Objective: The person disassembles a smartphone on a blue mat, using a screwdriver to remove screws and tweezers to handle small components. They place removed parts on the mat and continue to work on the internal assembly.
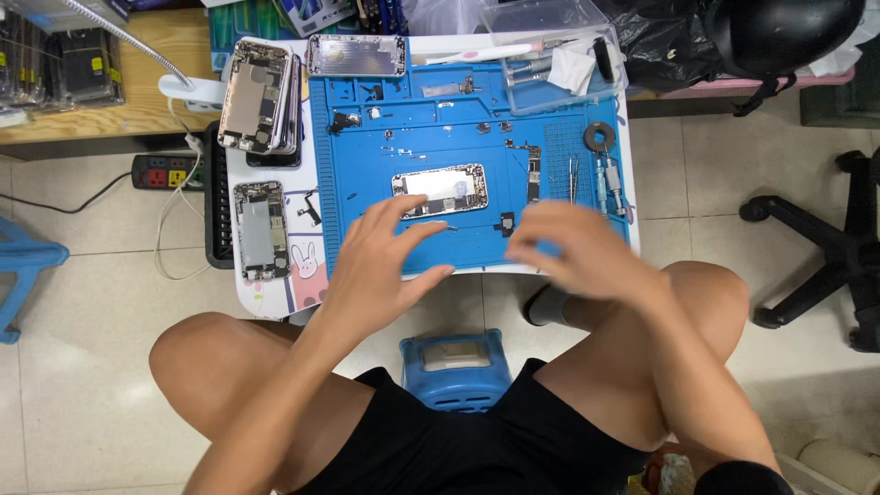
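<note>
An opened phone housing (441, 188) lies in the middle of a blue work mat (367, 147) on a small white table. My left hand (385, 261) hovers just in front of it, fingers spread, holding nothing. My right hand (573, 247) is blurred at the mat's front right edge, fingers curled; whether it holds a small part is unclear. Small loose parts (506, 223) and screws are scattered on the mat between the hands.
Several stripped phone housings lie at left (261, 229), in a stack (261, 96) and at the back (357, 55). Tweezers and screwdrivers (605, 179) rest at the mat's right. A clear tray (550, 55) sits behind. A blue stool (456, 367) and office chair base (825, 266) stand nearby.
</note>
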